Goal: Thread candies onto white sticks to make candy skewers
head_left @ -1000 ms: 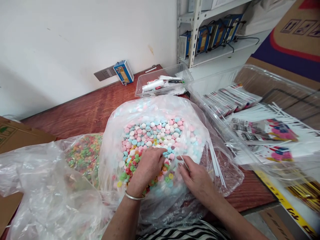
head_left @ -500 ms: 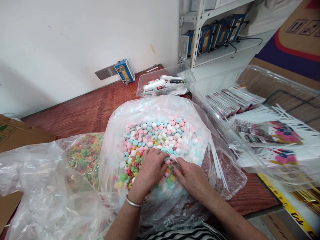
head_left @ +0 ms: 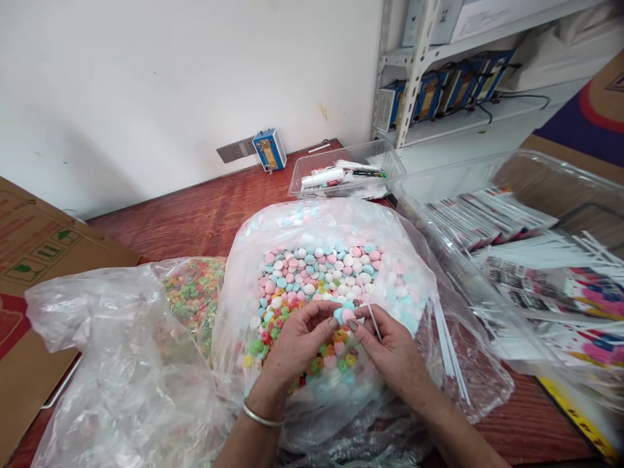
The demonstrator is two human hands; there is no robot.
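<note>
My left hand (head_left: pixel 298 342) and my right hand (head_left: pixel 390 351) meet over an open clear plastic bag (head_left: pixel 419 273) full of pastel pink, blue and white candies (head_left: pixel 322 270), with bright ring candies (head_left: pixel 273 328) near the front. The left fingers pinch a blue candy (head_left: pixel 338 315) and the right fingers pinch a pink candy (head_left: pixel 348 315), the two candies touching. A thin white stick (head_left: pixel 374 322) lies in my right hand, slanting up from the fingers. A silver bangle (head_left: pixel 262 416) circles my left wrist.
A second bag of ring candies (head_left: pixel 192 296) lies left, under crumpled plastic (head_left: pixel 121 377). Loose white sticks (head_left: pixel 451 354) lie right of the bag. A clear bin (head_left: pixel 517 195) holds printed packets; a small tray (head_left: pixel 346 175) holds tubes. Cardboard box (head_left: pixel 34 260) at left, shelf (head_left: pixel 439 84) behind.
Both hands have lifted out of the candies and come together, each pinching a candy. The camera view has shifted, so the bag sits further right.
</note>
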